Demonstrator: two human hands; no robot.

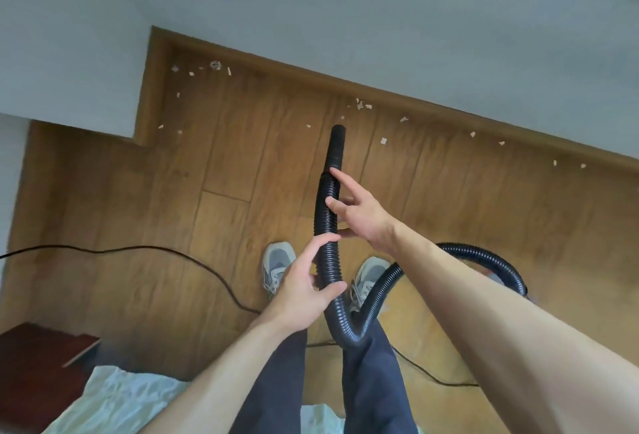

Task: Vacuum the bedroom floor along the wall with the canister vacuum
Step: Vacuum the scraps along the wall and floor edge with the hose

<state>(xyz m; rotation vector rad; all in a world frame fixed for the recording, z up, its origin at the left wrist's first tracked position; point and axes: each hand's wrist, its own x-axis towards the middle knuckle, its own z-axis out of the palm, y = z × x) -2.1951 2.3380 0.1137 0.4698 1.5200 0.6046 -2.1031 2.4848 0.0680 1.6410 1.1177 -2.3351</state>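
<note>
Wood-plank floor ahead of both hands, meeting a grey-blue wall at a brown baseboard. Wall stepped, with a recessed corner far ahead and left of the left hand.

Paper scraps: small, pale, scattered on the floor along the baseboard beyond the hands, from the recessed corner across to well right of the right hand.

Hose: black, corrugated, held between the two hands. Smooth black nozzle at its far end, just beyond the right fingertips, pointing toward the baseboard. Contact with the floor not determinable. Below the left hand, looped down between the legs, then up and away behind the right forearm.

Left hand: nearer the body, fingers and thumb curled round the hose, gripping it.

Right hand: farther out, just beyond the left. Thumb pressed on the near side of the hose. Index finger straight, laid along the ribs up to the nozzle collar. Remaining fingers behind the hose, mostly hidden. Hose pinched between thumb and those fingers.

Grey shoes directly beneath the hands, dark trousers nearer the body. Thin black cord on the floor left of the left hand, passing behind the legs and out under the right forearm. Pale crumpled cloth and dark red-brown furniture beside the left forearm, low left.
</note>
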